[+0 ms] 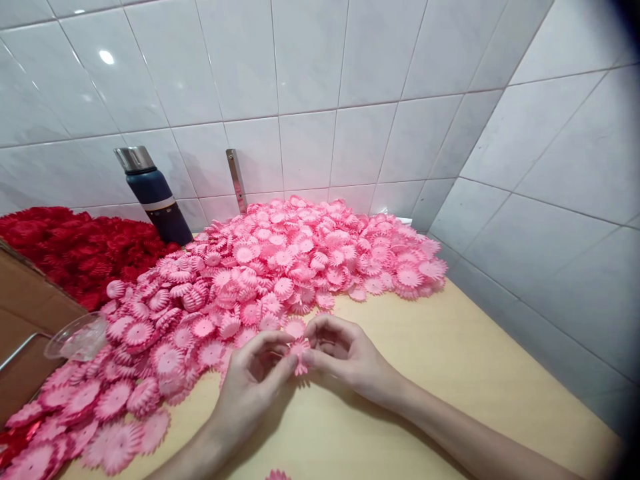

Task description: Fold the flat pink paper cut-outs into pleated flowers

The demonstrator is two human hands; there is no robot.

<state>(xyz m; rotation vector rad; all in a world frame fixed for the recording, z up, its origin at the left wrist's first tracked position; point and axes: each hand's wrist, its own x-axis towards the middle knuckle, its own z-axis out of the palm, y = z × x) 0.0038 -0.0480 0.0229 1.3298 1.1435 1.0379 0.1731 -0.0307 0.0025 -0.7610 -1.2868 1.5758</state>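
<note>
Between my two hands is a small pink fringed petal disc [300, 355], pinched from both sides above the table. My left hand [257, 370] grips its left edge with thumb and bent fingers. On the opposite edge, my right hand [343, 350] has thumb and fingertips closed the same way. Just behind them spreads a large heap of pink scalloped petal discs [285, 257], reaching to the wall and down the left side. Another pink piece [277, 475] is partly visible at the bottom edge of the view.
Red petals [85, 250] are piled at the back left. A dark blue bottle [159, 200] leans in view by the tiled wall [310, 60]. A metal strip [236, 180] stands beyond the heap. At left are a clear plastic dish [75, 340] and a cardboard box [30, 313].
</note>
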